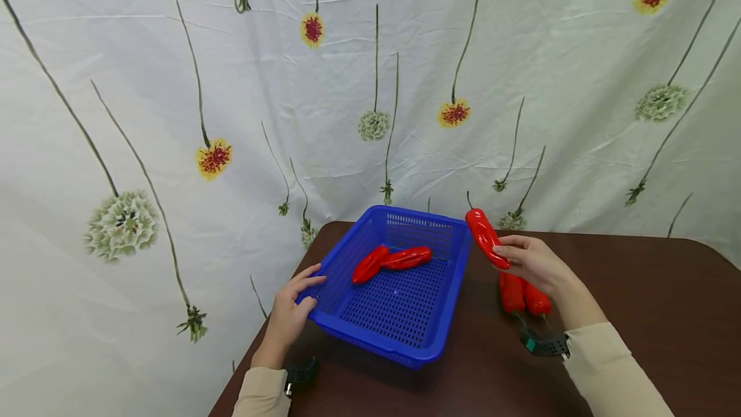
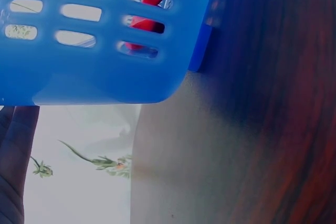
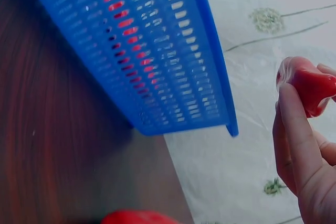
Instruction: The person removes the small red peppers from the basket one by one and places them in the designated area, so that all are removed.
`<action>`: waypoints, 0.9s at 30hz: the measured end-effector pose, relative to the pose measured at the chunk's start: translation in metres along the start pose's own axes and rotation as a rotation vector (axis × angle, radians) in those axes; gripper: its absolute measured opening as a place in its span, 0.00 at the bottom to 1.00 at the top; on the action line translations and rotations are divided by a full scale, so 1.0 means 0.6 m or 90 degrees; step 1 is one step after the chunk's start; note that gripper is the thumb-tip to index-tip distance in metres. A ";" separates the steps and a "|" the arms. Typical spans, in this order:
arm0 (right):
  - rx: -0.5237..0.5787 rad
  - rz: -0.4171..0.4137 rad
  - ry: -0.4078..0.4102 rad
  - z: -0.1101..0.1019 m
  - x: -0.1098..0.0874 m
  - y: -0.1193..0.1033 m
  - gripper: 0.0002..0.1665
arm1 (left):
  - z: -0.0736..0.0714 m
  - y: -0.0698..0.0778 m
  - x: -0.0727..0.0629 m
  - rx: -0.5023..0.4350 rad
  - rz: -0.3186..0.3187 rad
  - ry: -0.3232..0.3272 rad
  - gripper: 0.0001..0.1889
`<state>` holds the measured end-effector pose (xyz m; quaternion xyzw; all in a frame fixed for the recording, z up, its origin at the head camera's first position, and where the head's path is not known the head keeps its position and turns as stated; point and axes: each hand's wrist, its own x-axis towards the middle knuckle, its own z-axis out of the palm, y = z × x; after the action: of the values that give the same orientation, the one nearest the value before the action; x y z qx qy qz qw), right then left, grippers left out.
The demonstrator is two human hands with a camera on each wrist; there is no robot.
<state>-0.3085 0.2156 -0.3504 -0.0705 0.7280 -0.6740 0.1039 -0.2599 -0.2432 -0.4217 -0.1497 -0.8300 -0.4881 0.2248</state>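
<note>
My right hand (image 1: 535,262) pinches a red chili pepper (image 1: 485,237) between thumb and fingers. The pepper is raised beside the right rim of a blue plastic basket (image 1: 376,340), its thin stem pointing up. Two more red peppers, a left one (image 1: 370,265) and a right one (image 1: 408,259), lie touching inside the basket. On the basket's left rim, my left hand (image 1: 289,314) holds the edge with its fingers. In the right wrist view, the held pepper (image 3: 310,85) shows shiny at the fingertips. The left wrist view shows the basket's slotted wall (image 2: 105,72) close up.
Below my right hand, two red peppers (image 1: 512,293) lie side by side on the dark brown table (image 1: 637,314), partly hidden by the hand. A white cloth with printed flowers (image 1: 324,95) hangs behind the table and along its left side.
</note>
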 end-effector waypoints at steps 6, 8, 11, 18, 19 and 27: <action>-0.021 0.014 0.015 -0.017 -0.008 0.014 0.30 | 0.001 -0.001 0.000 -0.002 0.001 0.000 0.22; -0.022 0.014 0.014 -0.021 -0.010 0.017 0.31 | 0.001 -0.002 0.000 -0.003 0.001 0.000 0.22; -0.022 0.018 0.019 -0.027 -0.013 0.021 0.32 | 0.001 -0.002 0.001 -0.004 0.001 0.001 0.22; 0.003 0.028 0.033 -0.041 -0.019 0.032 0.24 | 0.001 -0.002 0.001 0.000 0.000 0.002 0.22; 0.009 0.029 0.034 -0.043 -0.020 0.033 0.23 | 0.001 -0.001 0.001 0.000 0.000 0.002 0.22; -0.009 0.039 0.044 -0.060 -0.029 0.046 0.25 | 0.002 0.000 0.000 -0.001 0.002 0.004 0.22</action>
<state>-0.2998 0.2571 -0.3743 -0.0258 0.7379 -0.6672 0.0985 -0.2604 -0.2425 -0.4221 -0.1493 -0.8285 -0.4891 0.2280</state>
